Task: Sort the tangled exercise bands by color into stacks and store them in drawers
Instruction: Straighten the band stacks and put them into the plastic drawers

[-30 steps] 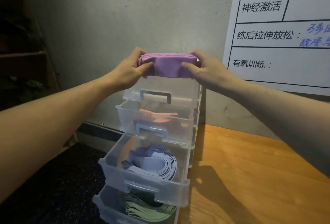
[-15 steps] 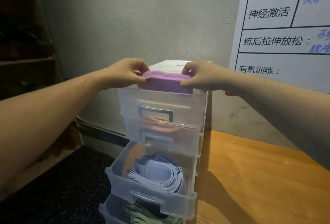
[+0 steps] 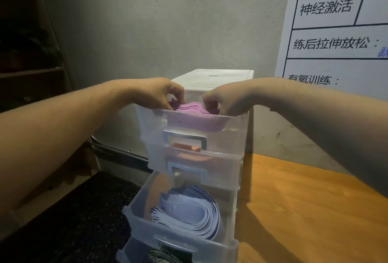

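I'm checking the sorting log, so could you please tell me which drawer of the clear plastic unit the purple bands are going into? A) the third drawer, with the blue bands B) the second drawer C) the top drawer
C: both hands, left and right, hold the stack of purple exercise bands inside the clear plastic top drawer, above the blue bands.

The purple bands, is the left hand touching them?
Touching. The head view shows the left hand pinching the purple bands inside the top drawer.
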